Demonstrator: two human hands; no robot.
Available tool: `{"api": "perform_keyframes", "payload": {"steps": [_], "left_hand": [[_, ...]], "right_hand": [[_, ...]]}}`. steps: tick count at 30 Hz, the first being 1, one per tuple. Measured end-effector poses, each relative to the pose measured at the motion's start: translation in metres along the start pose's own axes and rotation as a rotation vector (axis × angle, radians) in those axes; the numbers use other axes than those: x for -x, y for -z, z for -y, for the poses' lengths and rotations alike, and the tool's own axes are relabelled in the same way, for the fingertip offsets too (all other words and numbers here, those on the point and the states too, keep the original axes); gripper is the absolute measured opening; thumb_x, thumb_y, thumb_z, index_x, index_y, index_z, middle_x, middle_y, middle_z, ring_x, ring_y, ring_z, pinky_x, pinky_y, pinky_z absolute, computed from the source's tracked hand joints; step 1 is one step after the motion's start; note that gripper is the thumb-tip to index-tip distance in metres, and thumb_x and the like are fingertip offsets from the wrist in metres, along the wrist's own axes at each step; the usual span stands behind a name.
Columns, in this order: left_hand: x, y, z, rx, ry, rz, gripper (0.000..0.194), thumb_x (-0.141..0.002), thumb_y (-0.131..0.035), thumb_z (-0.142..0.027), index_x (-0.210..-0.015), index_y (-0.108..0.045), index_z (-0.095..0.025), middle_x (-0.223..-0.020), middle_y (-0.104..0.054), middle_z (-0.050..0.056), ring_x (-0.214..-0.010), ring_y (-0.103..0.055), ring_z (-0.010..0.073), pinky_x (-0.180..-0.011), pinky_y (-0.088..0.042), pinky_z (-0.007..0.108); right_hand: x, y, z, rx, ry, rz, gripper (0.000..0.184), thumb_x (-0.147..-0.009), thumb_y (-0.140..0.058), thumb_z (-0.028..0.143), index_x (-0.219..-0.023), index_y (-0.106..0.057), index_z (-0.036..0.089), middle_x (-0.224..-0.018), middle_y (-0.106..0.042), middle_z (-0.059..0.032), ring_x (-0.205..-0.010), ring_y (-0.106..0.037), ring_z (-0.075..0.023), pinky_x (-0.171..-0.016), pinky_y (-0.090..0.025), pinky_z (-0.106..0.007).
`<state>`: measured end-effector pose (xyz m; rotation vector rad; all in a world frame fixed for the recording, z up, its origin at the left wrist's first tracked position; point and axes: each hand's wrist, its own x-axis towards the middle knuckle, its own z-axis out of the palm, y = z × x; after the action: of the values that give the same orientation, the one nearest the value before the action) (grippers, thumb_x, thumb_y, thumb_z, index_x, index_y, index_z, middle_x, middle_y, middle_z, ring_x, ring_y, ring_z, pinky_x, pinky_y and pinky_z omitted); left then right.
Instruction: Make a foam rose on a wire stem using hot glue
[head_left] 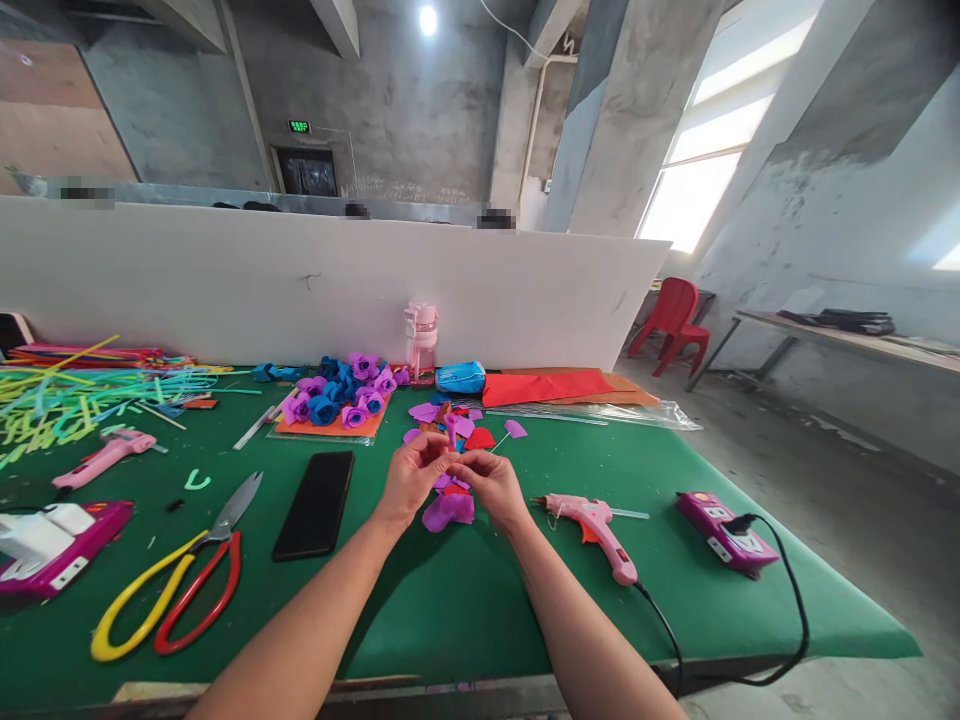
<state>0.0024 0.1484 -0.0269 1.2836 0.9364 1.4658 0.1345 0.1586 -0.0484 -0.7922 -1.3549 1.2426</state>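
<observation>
My left hand (pixel 417 476) and my right hand (pixel 486 482) meet over the middle of the green table. Fingertips of both hands pinch a small rolled purple paper petal (pixel 451 428), which stands upright between them. Beneath and behind the hands lie loose cut petals in purple, red and blue, among them a red petal (pixel 479 439). A larger purple petal piece (pixel 448 513) rests just below my fingers. To the right of my right hand a pink glue gun (pixel 592 522) lies on its side, a glue stick poking from its back.
Purple and blue paper flowers (pixel 337 390) are piled at the back. Scissors (pixel 202 570), a black phone (pixel 313 505) and a second glue gun (pixel 109 457) lie left. Purple power strips (pixel 726 533) sit at both sides, one with a cord. A white partition (pixel 300 285) and pink bottle (pixel 421 338) stand behind.
</observation>
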Motion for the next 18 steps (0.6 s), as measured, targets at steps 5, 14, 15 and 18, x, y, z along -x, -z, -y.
{"api": "perform_keyframes", "payload": {"steps": [5, 14, 15, 18], "left_hand": [[-0.0007, 0.0008, -0.0009, 0.025, 0.039, 0.009, 0.024, -0.063, -0.072, -0.028, -0.081, -0.063, -0.017, -0.065, -0.052, -0.004, -0.059, -0.048, 0.0077, -0.054, -0.038, 0.018], [-0.0004, 0.0007, -0.004, -0.072, -0.019, 0.02, 0.015, -0.066, -0.069, -0.03, -0.067, -0.062, -0.016, -0.064, -0.056, -0.001, -0.059, -0.05, 0.0101, -0.055, -0.039, 0.021], [-0.0006, 0.0007, -0.0037, -0.078, -0.027, 0.027, 0.015, -0.066, -0.069, -0.03, -0.066, -0.062, -0.016, -0.064, -0.055, -0.002, -0.059, -0.049, 0.0099, -0.055, -0.038, 0.021], [-0.0014, 0.0011, -0.0026, -0.077, -0.045, 0.037, 0.016, -0.066, -0.068, -0.03, -0.065, -0.061, -0.016, -0.064, -0.053, -0.002, -0.059, -0.047, 0.0093, -0.054, -0.038, 0.021]], "right_hand": [[0.0014, 0.0009, 0.0047, -0.069, -0.034, 0.007, 0.015, -0.065, -0.072, 0.033, -0.066, -0.067, 0.019, -0.059, -0.063, 0.0016, -0.056, -0.054, -0.011, -0.057, -0.043, -0.023], [-0.0005, 0.0009, -0.0015, -0.066, -0.004, 0.0, 0.013, -0.063, -0.073, 0.032, -0.067, -0.069, 0.02, -0.064, -0.065, 0.0008, -0.06, -0.055, -0.0124, -0.06, -0.043, -0.025], [-0.0006, 0.0011, -0.0025, -0.057, -0.001, -0.001, 0.014, -0.063, -0.073, 0.032, -0.067, -0.069, 0.02, -0.064, -0.065, 0.0006, -0.06, -0.055, -0.0126, -0.06, -0.043, -0.025], [-0.0008, 0.0015, -0.004, -0.02, 0.01, -0.01, 0.015, -0.064, -0.072, 0.034, -0.069, -0.068, 0.019, -0.066, -0.065, -0.0002, -0.061, -0.056, -0.0131, -0.061, -0.044, -0.025]]}}
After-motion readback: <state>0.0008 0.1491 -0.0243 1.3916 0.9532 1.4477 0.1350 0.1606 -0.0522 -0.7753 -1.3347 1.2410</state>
